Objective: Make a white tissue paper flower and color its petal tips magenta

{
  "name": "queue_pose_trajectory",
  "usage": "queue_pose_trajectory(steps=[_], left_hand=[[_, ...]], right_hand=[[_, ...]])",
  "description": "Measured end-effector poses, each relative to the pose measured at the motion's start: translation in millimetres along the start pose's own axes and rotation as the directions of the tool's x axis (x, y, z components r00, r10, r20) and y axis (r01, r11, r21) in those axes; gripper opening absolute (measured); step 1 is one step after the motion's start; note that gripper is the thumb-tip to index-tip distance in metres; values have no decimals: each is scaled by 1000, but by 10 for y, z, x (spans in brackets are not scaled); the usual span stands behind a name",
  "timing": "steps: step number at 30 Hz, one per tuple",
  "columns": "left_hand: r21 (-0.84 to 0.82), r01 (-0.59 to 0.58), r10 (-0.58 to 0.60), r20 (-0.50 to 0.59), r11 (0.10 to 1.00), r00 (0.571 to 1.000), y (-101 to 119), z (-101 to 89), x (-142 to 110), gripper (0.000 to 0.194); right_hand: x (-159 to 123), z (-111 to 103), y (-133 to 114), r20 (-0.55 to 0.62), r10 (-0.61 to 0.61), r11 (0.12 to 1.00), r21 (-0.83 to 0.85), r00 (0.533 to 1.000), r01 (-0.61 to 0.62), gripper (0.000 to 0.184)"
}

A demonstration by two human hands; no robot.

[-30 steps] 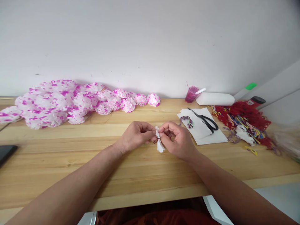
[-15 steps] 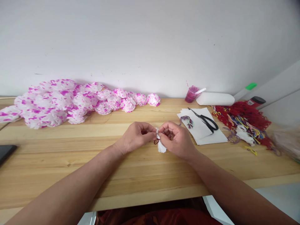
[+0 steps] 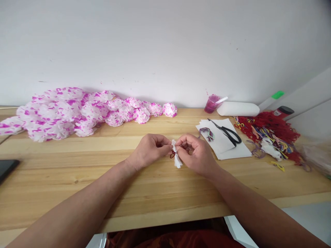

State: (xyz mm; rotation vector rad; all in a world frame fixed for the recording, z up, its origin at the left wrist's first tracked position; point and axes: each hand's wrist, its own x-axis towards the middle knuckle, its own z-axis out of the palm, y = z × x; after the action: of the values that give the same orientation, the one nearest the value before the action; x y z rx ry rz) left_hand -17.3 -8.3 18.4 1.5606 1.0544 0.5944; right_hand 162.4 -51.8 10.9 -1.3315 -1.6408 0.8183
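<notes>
Between my two hands, low over the middle of the wooden table point(image 3: 103, 193), is a narrow strip of gathered white paper point(image 3: 177, 161). A loop of dark red yarn point(image 3: 172, 155) crosses its middle, and the paper fans out slightly at both ends. My left hand point(image 3: 152, 148) is closed, its thumb and forefinger pinching at the yarn and the paper's left side. From the other side, my right hand point(image 3: 195, 153) is closed too, with thumb and fingertips at the yarn and paper. The fingertips partly hide where the yarn wraps round.
Pink-spotted white paper pompoms point(image 3: 62, 113) line the wall at left. To the right lie black scissors point(image 3: 230, 134) on white paper sheets point(image 3: 219, 148), a cup of pink liquid point(image 3: 211, 104), a white roll point(image 3: 238, 109), and a tangle of yarn point(image 3: 274, 129). A dark flat object point(image 3: 7, 168) sits far left.
The white paper has turned slightly and its upper end shows more between my fingers. My hands have hardly moved and keep their pinch.
</notes>
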Motion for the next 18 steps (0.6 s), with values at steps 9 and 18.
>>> queue_pose_trajectory(steps=[9,18], left_hand=[[-94,33,-26,77,995,997,-1,-1,-5,23],[-48,-22,27,108,999,994,-33,-17,5,28]], right_hand=[[2,-7,-14,-1,32,999,-17,1000,-32,3],[10,-17,-9,4,38,998,-48,999,-38,2]])
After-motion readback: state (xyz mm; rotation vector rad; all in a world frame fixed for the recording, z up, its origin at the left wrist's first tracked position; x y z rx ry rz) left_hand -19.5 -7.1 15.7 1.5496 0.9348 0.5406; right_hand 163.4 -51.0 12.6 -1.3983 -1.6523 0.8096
